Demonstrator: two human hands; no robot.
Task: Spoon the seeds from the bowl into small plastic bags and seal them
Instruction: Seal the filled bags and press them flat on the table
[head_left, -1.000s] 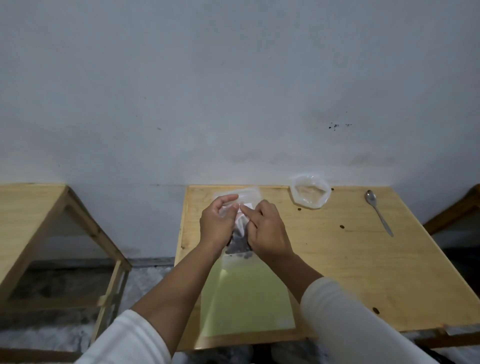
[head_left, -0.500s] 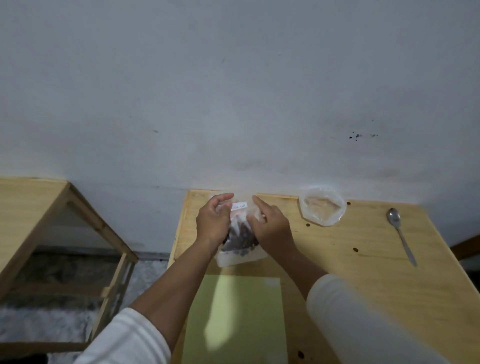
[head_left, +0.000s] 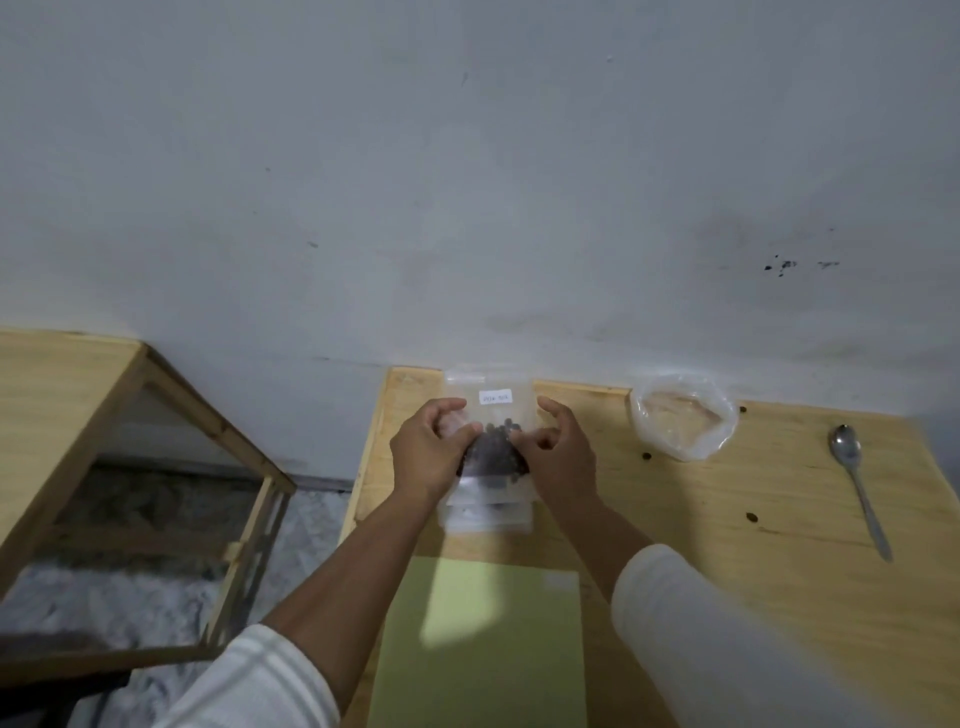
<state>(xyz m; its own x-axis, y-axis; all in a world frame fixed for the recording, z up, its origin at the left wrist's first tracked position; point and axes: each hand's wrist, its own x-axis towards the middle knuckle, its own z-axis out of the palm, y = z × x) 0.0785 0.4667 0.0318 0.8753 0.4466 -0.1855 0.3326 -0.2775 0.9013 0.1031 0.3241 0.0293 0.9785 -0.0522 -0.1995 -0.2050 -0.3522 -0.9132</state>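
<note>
clear plastic bag (head_left: 491, 410) of dark seeds (head_left: 496, 454) pinched between both hands' fingers (head_left: 467, 431).

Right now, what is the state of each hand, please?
Left hand: fingers pinched on the left side of the seed bag.
Right hand: fingers pinched on the bag's right side.

L hand (head_left: 428, 456) & R hand (head_left: 558, 457) pinch seed bag (head_left: 493, 415) over table (head_left: 727, 545), spoon (head_left: 857, 488) far right
</note>
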